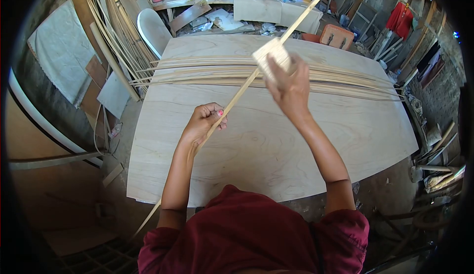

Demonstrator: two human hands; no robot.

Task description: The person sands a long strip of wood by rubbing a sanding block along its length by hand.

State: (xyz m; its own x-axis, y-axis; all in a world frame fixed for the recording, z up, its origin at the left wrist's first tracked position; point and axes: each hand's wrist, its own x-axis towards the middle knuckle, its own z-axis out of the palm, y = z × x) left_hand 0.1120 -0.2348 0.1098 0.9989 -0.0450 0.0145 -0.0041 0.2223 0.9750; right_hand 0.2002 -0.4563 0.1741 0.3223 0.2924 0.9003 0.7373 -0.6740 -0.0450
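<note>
A long thin wooden strip [242, 90] runs slantwise across the view, from low on the left up past the top edge. My left hand [203, 121] is closed round it below its middle, with a small pink-red spot on one finger. Higher up, my right hand [290, 84], slightly blurred, grips a pale square piece that looks like sandpaper [270, 54] against the strip. The strip passes behind this piece. Under both hands lies a broad plywood tabletop [247, 145].
Several thin wooden strips [345, 80] lie across the tabletop's far part. More strips lean beside a white oval-backed chair [152, 32] at the left. A cluttered workbench [197, 0] stands behind, an orange case [336, 37] at its right. A red cloth [400, 19] hangs far right.
</note>
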